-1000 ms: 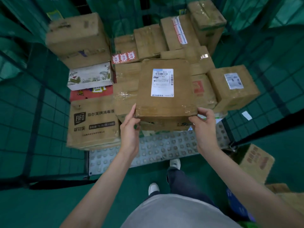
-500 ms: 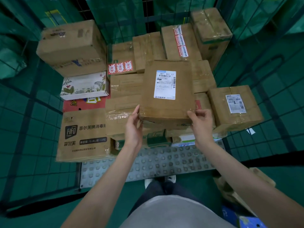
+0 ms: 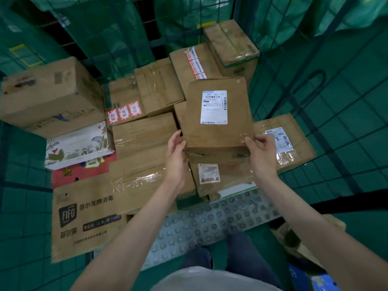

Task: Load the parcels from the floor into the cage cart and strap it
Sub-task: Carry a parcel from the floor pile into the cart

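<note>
Brown cardboard, the labelled parcel [image 3: 218, 116] sits between both hands over the boxes stacked in the cage cart [image 3: 336, 114], its long axis running away from the person. Left hand [image 3: 176, 152] cups its near-left corner, fingers curled against the side; right hand [image 3: 262, 152] pinches the near-right corner. Just right of the parcel lies another labelled box [image 3: 294, 143]; setting it down looks next.

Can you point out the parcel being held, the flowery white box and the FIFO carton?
held parcel [image 3: 214, 131]: head view, bare top face.
flowery white box [image 3: 77, 143]: head view, printed top.
FIFO carton [image 3: 84, 219]: head view, printed face.
</note>
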